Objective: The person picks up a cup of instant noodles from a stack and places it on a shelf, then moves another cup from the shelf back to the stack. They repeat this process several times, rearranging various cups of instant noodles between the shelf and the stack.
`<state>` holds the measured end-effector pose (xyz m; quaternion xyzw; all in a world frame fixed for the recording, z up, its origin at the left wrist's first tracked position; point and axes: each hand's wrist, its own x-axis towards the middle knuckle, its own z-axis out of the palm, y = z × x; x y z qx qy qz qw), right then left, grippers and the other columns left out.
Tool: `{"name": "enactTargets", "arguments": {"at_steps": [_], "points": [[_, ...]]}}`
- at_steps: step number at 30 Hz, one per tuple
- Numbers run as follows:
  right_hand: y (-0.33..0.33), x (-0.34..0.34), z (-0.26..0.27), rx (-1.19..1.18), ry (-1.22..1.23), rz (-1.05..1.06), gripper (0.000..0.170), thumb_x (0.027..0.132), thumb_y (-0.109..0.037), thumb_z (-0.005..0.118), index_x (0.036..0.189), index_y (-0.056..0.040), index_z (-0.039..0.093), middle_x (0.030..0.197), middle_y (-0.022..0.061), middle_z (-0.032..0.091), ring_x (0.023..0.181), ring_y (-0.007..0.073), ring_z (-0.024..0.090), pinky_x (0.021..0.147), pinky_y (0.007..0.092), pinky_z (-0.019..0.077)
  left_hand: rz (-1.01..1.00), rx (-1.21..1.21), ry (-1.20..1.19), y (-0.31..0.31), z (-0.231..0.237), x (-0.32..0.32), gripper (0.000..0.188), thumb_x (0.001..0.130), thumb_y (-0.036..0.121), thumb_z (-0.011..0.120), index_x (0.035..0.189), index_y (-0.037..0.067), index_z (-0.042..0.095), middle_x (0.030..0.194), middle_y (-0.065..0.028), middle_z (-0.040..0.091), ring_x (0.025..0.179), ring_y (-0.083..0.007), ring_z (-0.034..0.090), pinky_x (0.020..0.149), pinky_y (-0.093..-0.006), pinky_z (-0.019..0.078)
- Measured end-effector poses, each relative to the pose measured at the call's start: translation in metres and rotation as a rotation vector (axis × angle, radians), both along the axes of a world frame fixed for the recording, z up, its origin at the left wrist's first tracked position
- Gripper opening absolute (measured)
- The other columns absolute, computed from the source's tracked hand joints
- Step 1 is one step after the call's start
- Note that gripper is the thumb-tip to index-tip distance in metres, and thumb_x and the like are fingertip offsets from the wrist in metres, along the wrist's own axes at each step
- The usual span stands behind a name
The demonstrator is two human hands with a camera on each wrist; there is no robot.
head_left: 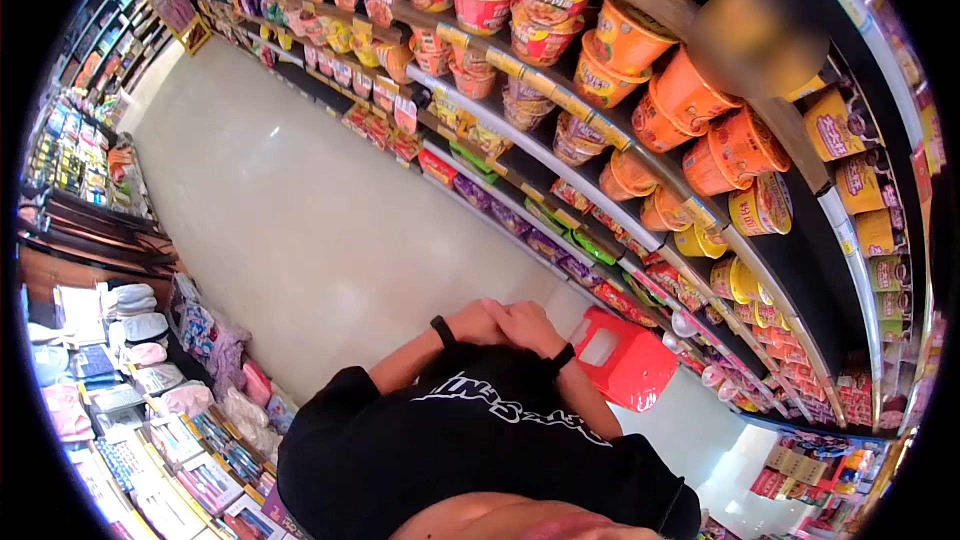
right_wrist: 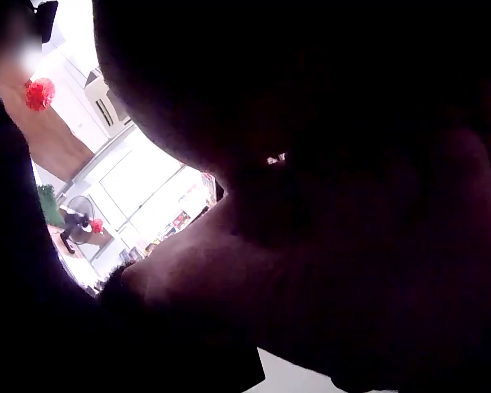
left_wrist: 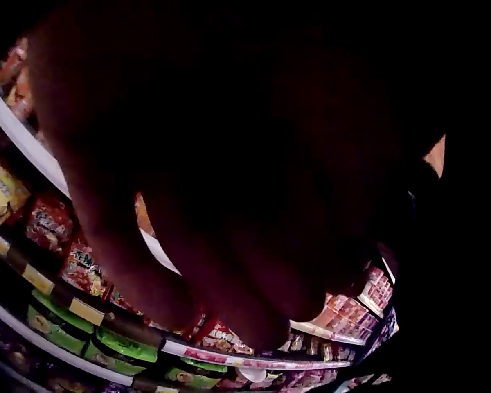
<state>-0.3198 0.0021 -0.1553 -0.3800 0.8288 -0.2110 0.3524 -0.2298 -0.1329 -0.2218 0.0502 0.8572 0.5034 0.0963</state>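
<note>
Red basket [head_left: 642,368], prob., nr R grip [head_left: 530,326].

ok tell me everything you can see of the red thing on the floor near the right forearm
The red object is boxy with angled sides, bright and glossy, plastic by its look. A pale, rounded rectangular patch marks its left side in the head view; whether opening or panel, I can't tell. It appears to stand on the floor, by the foot of the shelving. Neither hand touches it. Its exact use and contents can't be made out.
</note>
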Motion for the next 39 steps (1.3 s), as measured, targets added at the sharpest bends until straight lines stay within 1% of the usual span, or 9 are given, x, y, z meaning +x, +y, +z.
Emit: {"name": "enactTargets", "arguments": {"at_steps": [13,17,22,23,25,28,31,32,39], "points": [[-0.024,-0.002,-0.049,-0.145,0.035,0.232,0.059,0.096,-0.055,0.052,0.092,0.0021,0.068,0.089,0.0251,0.066,0.091,0.0426,0.064,0.080,0.0487,0.0497,0.548,-0.191,-0.213,-0.070,-0.068,0.026,0.034,0.092,0.036,0.064,0.116,0.012,0.065,0.085,-0.0171,0.072,0.083,-0.0395,0.069,0.074,-0.0515,0.0531],[-0.011,-0.024,-0.161,-0.065,-0.308,0.035,0.046,0.094,-0.044,0.057,0.086,-0.0007,0.069,0.086,0.0238,0.069,0.075,0.0369,0.067,0.068,0.0448,0.0509,0.776,-0.356,-0.442,-0.087,-0.198,0.094,0.043,0.090,0.037,0.064,0.116,0.004,0.066,0.102,-0.0221,0.072,0.100,-0.0422,0.067,0.088,-0.0484,0.0549],[0.120,-0.076,-0.333,0.537,0.169,0.053,0.033,0.093,-0.030,0.053,0.103,-0.0050,0.073,0.094,0.0184,0.073,0.089,0.0340,0.072,0.076,0.0461,0.0554,0.055,-0.429,-1.127,-0.085,-0.215,0.178,0.046,0.089,0.040,0.062,0.114,0.001,0.069,0.117,-0.0257,0.068,0.113,-0.0412,0.064,0.098,-0.0488,0.0510],[0.118,-0.074,-0.271,0.592,-0.386,-0.620,0.032,0.089,-0.031,0.060,0.106,-0.0048,0.070,0.094,0.0171,0.073,0.081,0.0372,0.072,0.071,0.0459,0.0569,0.216,-0.372,-1.075,-0.079,-0.206,0.195,0.045,0.090,0.040,0.061,0.114,0.002,0.069,0.117,-0.0257,0.068,0.113,-0.0415,0.064,0.097,-0.0493,0.0511],[0.148,-0.061,-0.244,0.281,-0.561,-0.859,0.035,0.084,-0.029,0.066,0.108,-0.0039,0.068,0.093,0.0183,0.073,0.074,0.0381,0.071,0.064,0.0462,0.0564,0.365,-0.308,-1.021,-0.065,-0.219,0.222,0.044,0.091,0.039,0.060,0.114,0.003,0.069,0.116,-0.0257,0.068,0.113,-0.0418,0.064,0.097,-0.0497,0.0511],[0.263,-0.065,-0.362,-0.038,-0.251,-0.280,0.035,0.080,-0.029,0.072,0.102,-0.0015,0.067,0.091,0.0188,0.073,0.069,0.0362,0.070,0.057,0.0453,0.0549,0.244,-0.285,-0.850,-0.045,-0.320,0.264,0.042,0.095,0.039,0.051,0.118,0.007,0.068,0.121,-0.0225,0.067,0.114,-0.0400,0.064,0.093,-0.0503,0.0523],[0.259,-0.051,-0.311,0.375,-0.071,-0.197,0.028,0.082,-0.024,0.071,0.099,-0.0026,0.065,0.090,0.0187,0.072,0.075,0.0345,0.071,0.060,0.0455,0.0558,0.173,-0.357,-0.797,-0.036,-0.344,0.254,0.044,0.096,0.041,0.050,0.120,0.009,0.067,0.124,-0.0217,0.066,0.116,-0.0399,0.063,0.095,-0.0509,0.0518],[0.324,-0.044,-0.441,0.337,-0.236,-0.376,0.021,0.087,-0.021,0.066,0.098,-0.0033,0.063,0.092,0.0177,0.072,0.077,0.0327,0.072,0.059,0.0480,0.0551,0.144,-0.404,-0.769,-0.037,-0.319,0.237,0.045,0.096,0.042,0.049,0.121,0.009,0.067,0.125,-0.0214,0.066,0.116,-0.0398,0.063,0.095,-0.0510,0.0516],[0.162,-0.029,-0.266,0.414,-0.602,-0.770,0.035,0.087,-0.036,0.064,0.098,-0.0032,0.068,0.086,0.0160,0.073,0.077,0.0305,0.073,0.066,0.0418,0.0562,0.196,-0.333,-0.846,-0.079,-0.295,0.191,0.045,0.096,0.042,0.050,0.122,0.009,0.065,0.128,-0.0211,0.064,0.121,-0.0387,0.060,0.099,-0.0501,0.0503]]}}
